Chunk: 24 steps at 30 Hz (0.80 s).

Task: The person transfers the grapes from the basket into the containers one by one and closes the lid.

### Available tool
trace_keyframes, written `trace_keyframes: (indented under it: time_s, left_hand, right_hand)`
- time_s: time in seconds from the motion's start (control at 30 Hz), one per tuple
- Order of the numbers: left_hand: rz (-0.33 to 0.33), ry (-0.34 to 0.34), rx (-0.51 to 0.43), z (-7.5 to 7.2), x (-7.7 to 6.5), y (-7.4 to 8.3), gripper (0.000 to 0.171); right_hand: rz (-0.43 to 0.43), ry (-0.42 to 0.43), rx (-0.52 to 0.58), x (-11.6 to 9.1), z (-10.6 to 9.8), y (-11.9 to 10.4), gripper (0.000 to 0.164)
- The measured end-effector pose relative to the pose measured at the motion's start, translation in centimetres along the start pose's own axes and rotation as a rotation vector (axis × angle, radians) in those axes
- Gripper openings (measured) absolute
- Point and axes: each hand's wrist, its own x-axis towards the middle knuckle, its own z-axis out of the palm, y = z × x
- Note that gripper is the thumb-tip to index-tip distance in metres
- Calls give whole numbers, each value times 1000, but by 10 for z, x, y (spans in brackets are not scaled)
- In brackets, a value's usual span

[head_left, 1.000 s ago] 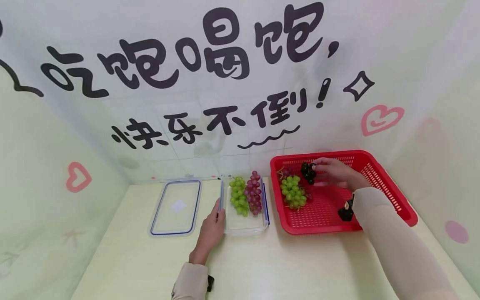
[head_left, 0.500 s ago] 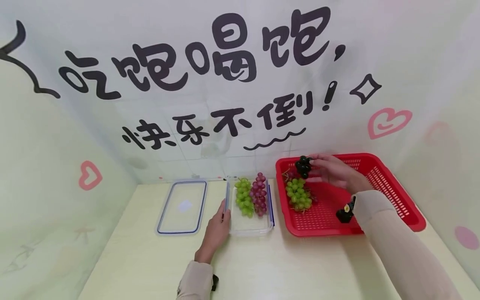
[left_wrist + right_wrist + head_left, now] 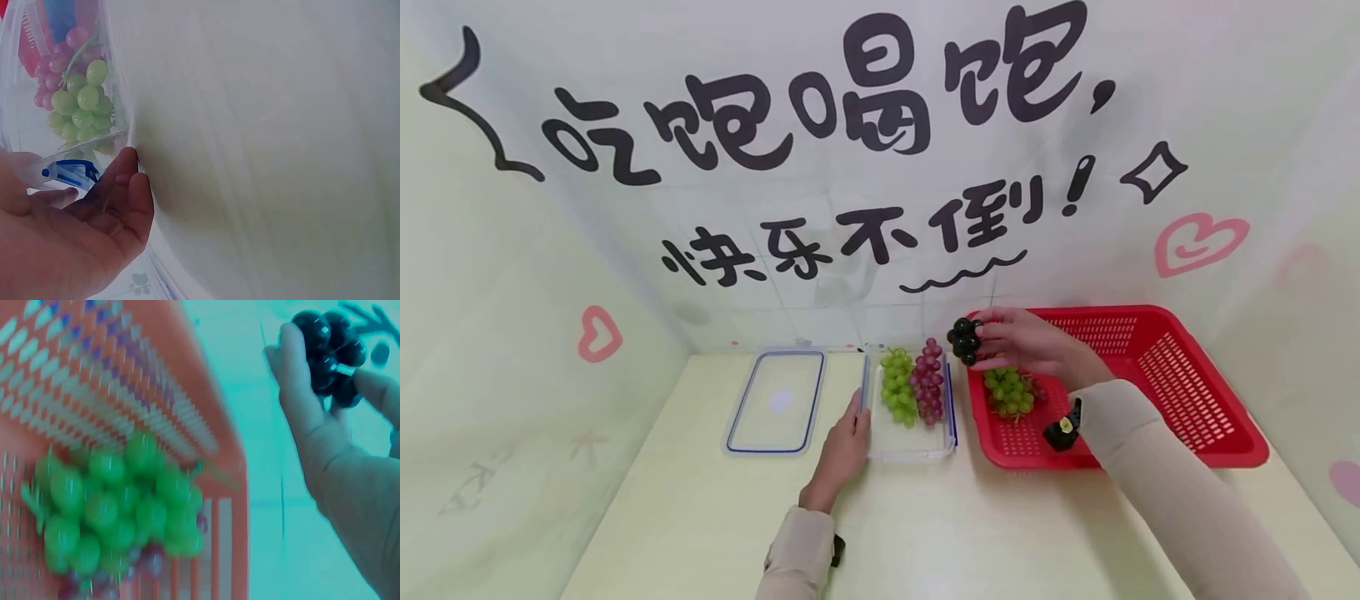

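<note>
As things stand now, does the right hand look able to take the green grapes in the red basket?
Probably not directly: the right hand holds the black grapes. Otherwise, the green grapes look uncovered in the red basket.

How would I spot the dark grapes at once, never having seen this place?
Look for the big red basket on the right. Above its left rim is the person's right hand, holding the dark grapes. They are a small, glossy, nearly black bunch, unlike the green grapes and purple grapes nearby.
</note>
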Motion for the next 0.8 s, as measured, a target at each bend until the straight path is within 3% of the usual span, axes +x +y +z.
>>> trace_keyframes:
  time_s: [0.2,0.47,0.8]
  left_hand:
    - [12,-14,-11,1,5,4,55]
    - [-1,-15,-14,0,2,6,55]
    - [-5,-15,-3,1,1,2,56]
  right_hand:
    - [57,1,0,7,28,0,24]
    - [138,-10,-49,21,61,13,35]
    - [189,25,-48,23,93,30,27]
